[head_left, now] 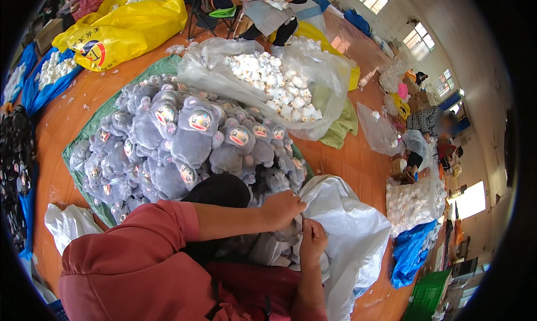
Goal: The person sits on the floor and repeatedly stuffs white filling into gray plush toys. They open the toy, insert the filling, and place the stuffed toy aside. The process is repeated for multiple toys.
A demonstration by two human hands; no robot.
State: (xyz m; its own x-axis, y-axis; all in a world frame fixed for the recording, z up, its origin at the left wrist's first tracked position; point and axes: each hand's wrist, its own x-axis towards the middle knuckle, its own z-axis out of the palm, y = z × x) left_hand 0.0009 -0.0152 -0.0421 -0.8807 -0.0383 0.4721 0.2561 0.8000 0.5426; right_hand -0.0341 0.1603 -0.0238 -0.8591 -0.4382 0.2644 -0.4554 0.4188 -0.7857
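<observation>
My left hand (281, 210) is closed in a pinch beside the open mouth of a white woven sack (355, 226). Just below and to its right, my right hand (313, 241) is also closed, its fingertips near the left ones. Whatever passes between the fingers is too small to make out; greyish material shows behind them. White pieces (271, 251) lie beneath my hands, close to my lap. A large heap of grey plush dolls (193, 132) with printed faces spreads in front of me on a green sheet (84, 153).
Beyond the dolls, clear plastic sheeting (204, 64) holds many white stuffed pieces (274, 80). A yellow bag (128, 30) lies far left. A seated person (274, 10) handles something white at the back. Blue sheeting (413, 254) and a green crate (428, 296) stand right.
</observation>
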